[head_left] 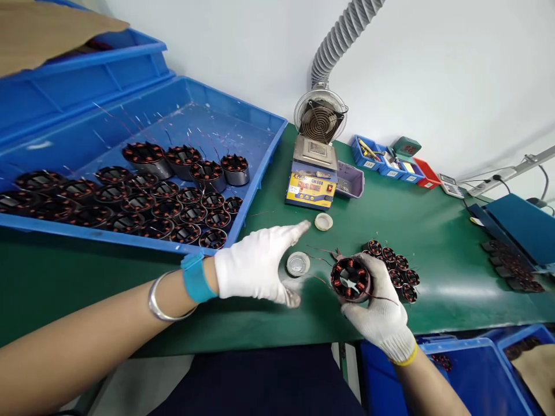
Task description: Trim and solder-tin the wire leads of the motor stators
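My right hand [388, 318], in a white glove, grips a motor stator [347, 264] with a dark ring and copper windings. Its open end faces up toward me, and loose wires stick out from it. My left hand [255, 263], also gloved, is held out with thumb and fingers apart and nothing between them. Just beyond its thumb and fingers, a small round white cup [298, 264] stands on the green table [260, 323]. A second small white cup [323, 221] sits farther back. Several more stators [402, 263] stand grouped beside my right hand.
A blue tray [243, 104] with several stators fills the left. At the back are a yellow-fronted device [310, 188], a fan [321, 120] under a grey duct [342, 37], a purple bin [350, 180] and small parts bins [392, 167]. Blue crates [477, 375] stand low on the right.
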A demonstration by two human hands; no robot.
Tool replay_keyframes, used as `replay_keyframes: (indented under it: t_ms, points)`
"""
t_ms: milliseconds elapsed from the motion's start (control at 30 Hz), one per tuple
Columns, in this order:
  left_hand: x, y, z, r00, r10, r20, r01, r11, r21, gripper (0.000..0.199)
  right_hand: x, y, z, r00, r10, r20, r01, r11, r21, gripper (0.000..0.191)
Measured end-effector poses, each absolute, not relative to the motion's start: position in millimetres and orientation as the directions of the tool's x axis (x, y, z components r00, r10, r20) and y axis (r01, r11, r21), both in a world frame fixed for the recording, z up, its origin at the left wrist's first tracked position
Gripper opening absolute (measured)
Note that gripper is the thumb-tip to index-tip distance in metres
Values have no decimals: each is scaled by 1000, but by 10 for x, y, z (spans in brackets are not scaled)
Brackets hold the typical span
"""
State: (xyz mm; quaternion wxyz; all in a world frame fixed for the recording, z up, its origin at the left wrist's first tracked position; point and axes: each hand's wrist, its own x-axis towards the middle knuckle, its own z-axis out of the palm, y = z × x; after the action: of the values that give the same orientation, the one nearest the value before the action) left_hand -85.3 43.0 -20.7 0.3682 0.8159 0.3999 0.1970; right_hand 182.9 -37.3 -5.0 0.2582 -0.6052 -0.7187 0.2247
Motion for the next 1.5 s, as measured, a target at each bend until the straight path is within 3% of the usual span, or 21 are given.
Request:
replay_keyframes:
  t_ms: [100,267,367,500,667,833,1000,1233,1367,1500]
  points:
    - [-736,376,-500,571,820,-34,578,-373,726,126,1801,-324,-42,-141,988,57,842,150,-518,79]
    - [-574,282,-862,532,846,-32,557,-322,765,101,1683,-278,-13,-178,982,-63,915,142,-377,77]
    - [-571,270,-933,500,866,-14,580,-323,747,98,1651,-270,23,-208,972,-113,938,165,-304,78]
    - [-582,272,-949,475,880,-12,607,-318,729,103,1677,-296,51,-209,976,-64,946,186,-266,78]
    - [-557,263,-972,460,888,-9,614,-310,726,105,1759,-360,-48,-414,897,155,877,438,-197,83]
    - [-547,256,-976,437,899,30,617,-324,718,103,1800,-430,-168,-587,807,71,798,591,-118,79]
    - [-576,239,-948,483,874,61,649,-404,644,101,1706,-369,-23,-532,846,-44,838,518,-170,79]
    - [-579,193,-984,513,844,159,703,-519,487,94,1535,-169,302,-443,885,-142,891,452,38,72]
    - [-564,167,-987,467,854,229,732,-518,443,90,1487,-164,425,-378,887,-265,891,426,154,76]
    - [-541,154,-1001,448,846,289,726,-533,434,85,1410,-202,511,-338,886,-318,892,410,193,78]
